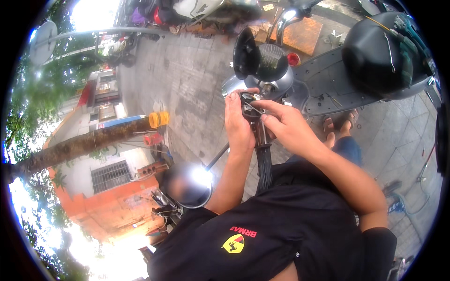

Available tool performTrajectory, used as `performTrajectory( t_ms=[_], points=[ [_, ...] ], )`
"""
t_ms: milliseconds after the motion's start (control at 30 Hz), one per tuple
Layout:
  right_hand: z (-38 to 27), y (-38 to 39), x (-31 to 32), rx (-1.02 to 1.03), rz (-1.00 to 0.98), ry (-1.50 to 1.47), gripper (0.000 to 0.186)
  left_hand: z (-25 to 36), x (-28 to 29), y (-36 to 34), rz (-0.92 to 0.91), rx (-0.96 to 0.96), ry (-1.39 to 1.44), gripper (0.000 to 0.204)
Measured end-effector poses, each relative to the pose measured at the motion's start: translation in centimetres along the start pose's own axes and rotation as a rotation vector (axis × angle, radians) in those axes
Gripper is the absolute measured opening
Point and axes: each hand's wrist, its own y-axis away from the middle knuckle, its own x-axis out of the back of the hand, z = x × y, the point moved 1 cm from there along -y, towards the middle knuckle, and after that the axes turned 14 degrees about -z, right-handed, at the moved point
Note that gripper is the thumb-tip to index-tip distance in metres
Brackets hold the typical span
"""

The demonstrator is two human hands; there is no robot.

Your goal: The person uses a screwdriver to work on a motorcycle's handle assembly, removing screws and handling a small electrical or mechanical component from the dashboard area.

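The left hand [238, 122] wraps the side of a small dark control housing [247, 111] on the scooter's handlebar, its grip closed, fingers up along the left edge and thumb near the top. The right hand [291, 131] comes in from the other side, thumb and forefinger pinched together on a thin pale piece [254, 109] that lies slantwise across the housing; it seems metallic, though it is too small here to name. The housing sits just beyond a ribbed black handlebar sleeve [264, 166], which points back toward the person's dark shirt [276, 225].

Ahead of the hands is a round lamp [272, 62], with a dark mirror [245, 52] just to its left. Another round mirror [190, 187], catching a bright glare, stands left of the left forearm. To the right runs the scooter's grey footboard [311, 77], with small loose parts [321, 98] scattered on it, and a bulky black seat [370, 49] rises beyond. Below the footboard, sandalled feet [346, 125] rest on the paving [398, 136].
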Motion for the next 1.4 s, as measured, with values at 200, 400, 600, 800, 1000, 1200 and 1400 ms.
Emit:
performTrajectory(
  t_ms=[200,400,600,800,1000,1200,1400],
  points=[
    [-0.3,1.1,0.1,-0.062,-0.072,-0.153,0.039,0.3,-0.1,-0.1,-0.025,0.044,-0.013,0.028],
    [-1.1,2.2,1.7,-0.111,-0.176,-0.150,0.040,1.9,-0.6,0.4,-0.109,0.087,-0.326,0.022],
    [-0.2,3.4,5.2,-0.208,-0.279,-0.089,0.042,1.6,-2.2,1.5,-0.142,0.097,-0.753,0.023],
    [1.4,4.8,7.7,-0.161,-0.383,-0.092,0.036,1.5,-5.4,3.6,-0.135,0.032,-1.155,0.022],
    [1.6,4.9,9.9,-0.095,-0.406,0.027,0.035,-0.1,-7.4,5.0,0.062,0.178,-0.846,0.031],
    [0.1,3.9,11.8,0.114,-0.335,0.793,0.031,-3.4,-8.6,4.6,0.254,0.337,0.011,0.050],
    [-1.1,4.7,9.7,0.186,-0.315,1.159,0.020,-6.8,-8.2,1.3,0.414,0.318,0.653,0.052]
  ],
)
